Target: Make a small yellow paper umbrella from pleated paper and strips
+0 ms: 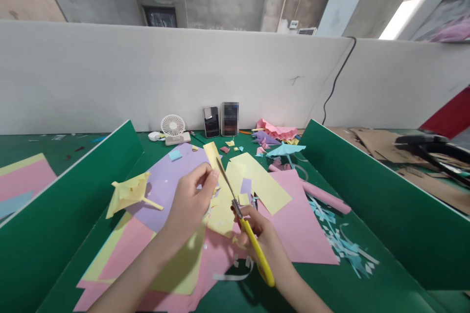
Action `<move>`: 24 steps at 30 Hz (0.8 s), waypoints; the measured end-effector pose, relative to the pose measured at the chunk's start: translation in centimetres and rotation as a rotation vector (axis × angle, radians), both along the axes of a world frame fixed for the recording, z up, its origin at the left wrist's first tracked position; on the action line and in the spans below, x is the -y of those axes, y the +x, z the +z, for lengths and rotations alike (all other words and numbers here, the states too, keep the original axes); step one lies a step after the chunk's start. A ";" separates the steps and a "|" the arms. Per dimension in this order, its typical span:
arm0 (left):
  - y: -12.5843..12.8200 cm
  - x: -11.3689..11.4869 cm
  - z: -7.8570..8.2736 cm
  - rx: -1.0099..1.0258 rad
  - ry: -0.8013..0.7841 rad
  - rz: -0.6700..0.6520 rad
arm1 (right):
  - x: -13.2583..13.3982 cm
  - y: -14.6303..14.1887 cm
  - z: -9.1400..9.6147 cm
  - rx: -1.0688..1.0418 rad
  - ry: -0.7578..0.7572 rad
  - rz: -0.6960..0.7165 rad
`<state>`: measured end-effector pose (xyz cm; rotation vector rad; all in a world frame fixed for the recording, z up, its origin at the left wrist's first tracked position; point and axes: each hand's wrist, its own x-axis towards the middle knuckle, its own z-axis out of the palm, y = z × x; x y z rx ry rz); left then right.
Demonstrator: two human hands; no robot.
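Note:
My left hand [193, 198] pinches a narrow piece of yellow paper [210, 151] between thumb and fingers, its far end pointing up and away. Just to the right, my right hand [266, 237] grips scissors with yellow handles [259, 252]. Their blades [227, 180] point up and left, close beside the yellow piece; whether they touch it I cannot tell. Under both hands lie a yellow sheet [262, 181], a pink sheet [295, 225] and a purple sheet [165, 183]. A folded yellow paper umbrella [130, 193] rests left of my left hand.
Green dividers [84, 210] flank the desk [312, 288] on both sides. At the back stand a small white fan [173, 126], a phone [211, 122] and a second device [230, 120]. Blue paper strips [341, 244], a pink roll [326, 197] and a blue paper umbrella [285, 149] lie right.

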<state>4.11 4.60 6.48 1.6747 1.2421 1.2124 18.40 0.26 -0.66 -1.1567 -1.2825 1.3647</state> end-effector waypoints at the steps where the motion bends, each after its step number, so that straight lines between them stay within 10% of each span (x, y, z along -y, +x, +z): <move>1: 0.0 0.0 0.0 0.000 0.001 0.001 | 0.0 0.0 0.1 -0.004 -0.003 0.001; 24: -0.3 0.2 0.3 0.004 0.052 0.029 | 0.4 0.2 -0.8 0.105 0.110 0.026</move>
